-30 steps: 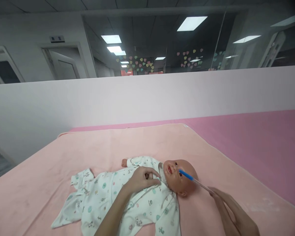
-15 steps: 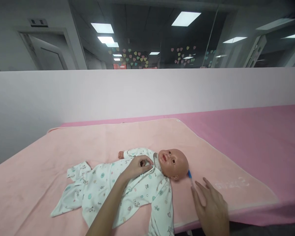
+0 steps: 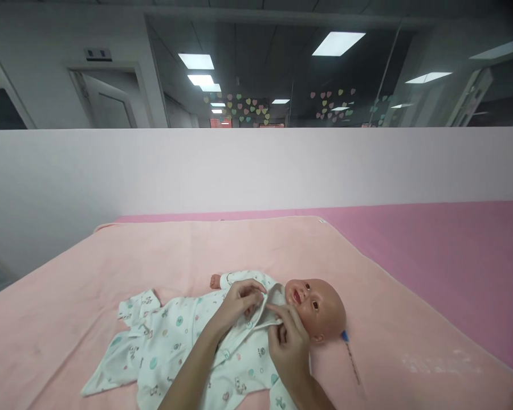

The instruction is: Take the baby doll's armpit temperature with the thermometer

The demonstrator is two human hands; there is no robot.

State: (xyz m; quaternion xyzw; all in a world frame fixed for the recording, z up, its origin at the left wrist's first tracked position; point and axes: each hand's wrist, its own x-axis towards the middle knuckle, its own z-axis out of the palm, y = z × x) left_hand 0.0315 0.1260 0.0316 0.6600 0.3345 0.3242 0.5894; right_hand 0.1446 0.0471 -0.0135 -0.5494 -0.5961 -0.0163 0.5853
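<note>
A baby doll (image 3: pixel 318 307) lies on its back, its head toward the right, in a white printed baby outfit (image 3: pixel 175 324). My left hand (image 3: pixel 237 304) is closed on the edge of the outfit's front opening at the chest. From the near side, my right hand (image 3: pixel 289 344) has its fingers curled at the opening near the neck, pinching the cloth. The front flap is lifted a little, and the collar stands away from the neck. By the doll's head rests a thin, clear thermometer-like stick (image 3: pixel 353 364) with a blue end.
A peach blanket (image 3: pixel 166 250) covers much of the pink padded surface (image 3: pixel 431 250). Behind rises a low white wall (image 3: pixel 256 168), with glass panels and heart-shaped stickers (image 3: pixel 248 108) above it.
My right hand has left the thin stick beside the head and come to the outfit's collar. My left hand stays at the chest opening. The view has shifted slightly.
</note>
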